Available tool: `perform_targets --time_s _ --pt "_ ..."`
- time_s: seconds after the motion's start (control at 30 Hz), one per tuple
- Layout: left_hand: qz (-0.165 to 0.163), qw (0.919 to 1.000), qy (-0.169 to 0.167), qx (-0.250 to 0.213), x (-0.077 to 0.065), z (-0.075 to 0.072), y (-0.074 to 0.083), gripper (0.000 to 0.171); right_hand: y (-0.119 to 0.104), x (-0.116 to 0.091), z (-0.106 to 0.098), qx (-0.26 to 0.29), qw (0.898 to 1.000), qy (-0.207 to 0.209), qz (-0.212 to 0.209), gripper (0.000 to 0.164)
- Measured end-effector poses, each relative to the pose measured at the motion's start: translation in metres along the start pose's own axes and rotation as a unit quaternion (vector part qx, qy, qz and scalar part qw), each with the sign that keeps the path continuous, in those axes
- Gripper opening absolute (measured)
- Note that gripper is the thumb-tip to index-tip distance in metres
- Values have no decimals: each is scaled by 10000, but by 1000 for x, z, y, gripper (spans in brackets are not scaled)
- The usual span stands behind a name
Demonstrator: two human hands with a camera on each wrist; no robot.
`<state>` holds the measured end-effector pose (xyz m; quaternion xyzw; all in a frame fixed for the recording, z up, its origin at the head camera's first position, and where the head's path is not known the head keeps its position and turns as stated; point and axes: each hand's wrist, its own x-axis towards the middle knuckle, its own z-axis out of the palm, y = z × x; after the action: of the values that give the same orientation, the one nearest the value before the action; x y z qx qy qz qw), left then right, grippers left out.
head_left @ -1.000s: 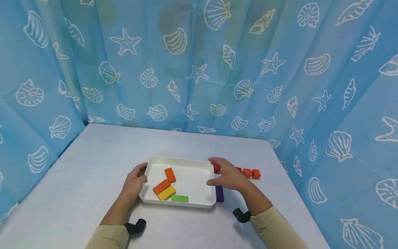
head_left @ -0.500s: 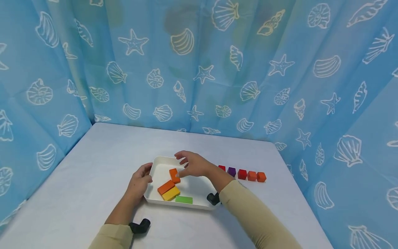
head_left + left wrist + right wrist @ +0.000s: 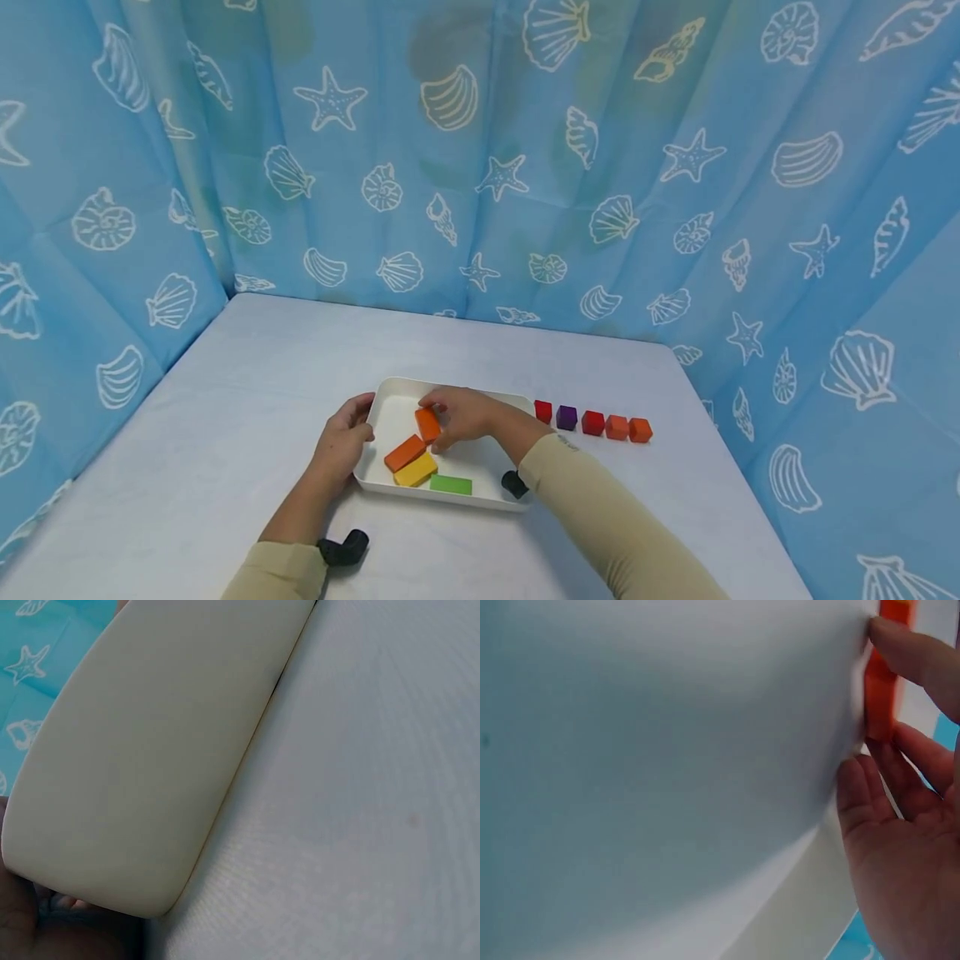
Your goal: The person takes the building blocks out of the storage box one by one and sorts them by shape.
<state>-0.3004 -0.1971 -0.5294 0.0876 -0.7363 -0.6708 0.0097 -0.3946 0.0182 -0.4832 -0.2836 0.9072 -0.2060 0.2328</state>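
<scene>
A white tray lies on the table, and my left hand grips its left end, thumb over the rim. In the left wrist view the tray's outer wall fills much of the picture. My right hand reaches into the tray and pinches an orange block between thumb and fingers. The right wrist view shows that block with thumb at one end and fingertips at the other. Also in the tray are a second orange block, a yellow block and a green block.
Right of the tray stands a row of small cubes: a red cube, a purple cube, another red cube and orange ones. A blue shell-patterned curtain hangs behind the white-covered table.
My right hand has moved left from the tray's right end, over the tray, then down onto the upper orange block. My left hand stays on the tray's left end.
</scene>
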Motion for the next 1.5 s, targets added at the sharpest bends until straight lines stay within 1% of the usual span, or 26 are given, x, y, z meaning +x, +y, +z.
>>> perform_targets --time_s 0.13,0.27,0.37,0.53,0.67,0.77,0.93,1.07,1.2,1.33,1.5 --pt "-3 10000 -6 51 2 3 6 68 0 -1 -4 -337 9992 166 -143 73" --pt "16 10000 -39 45 1 6 7 69 1 -4 -8 -530 9981 276 -130 69" --pt "-22 10000 -44 77 -3 6 6 70 0 -10 -9 -323 9984 421 -193 67" --pt "-78 9998 -31 188 -8 4 7 70 -5 -26 -12 35 9954 748 -595 67" --pt "-31 9998 -83 199 -10 2 7 70 -3 -47 -18 130 9916 1045 -752 68" --pt "-43 9998 -122 172 -10 2 7 70 5 -68 -25 263 9889 1261 -742 68" --pt "-68 9997 -179 126 -9 1 6 69 31 -105 -30 411 9841 1663 -468 67" --pt "-46 9996 -220 151 -9 3 6 70 56 -134 -28 636 9793 1920 -52 68" --pt "-69 9995 -260 164 -7 6 6 70 80 -158 -23 762 9724 2170 404 70" --pt "-73 9996 -216 165 -8 7 6 71 99 -176 -19 667 9673 2340 719 72" --pt "-37 9997 -151 189 -10 6 7 72 119 -188 -12 478 9656 2346 1014 71"
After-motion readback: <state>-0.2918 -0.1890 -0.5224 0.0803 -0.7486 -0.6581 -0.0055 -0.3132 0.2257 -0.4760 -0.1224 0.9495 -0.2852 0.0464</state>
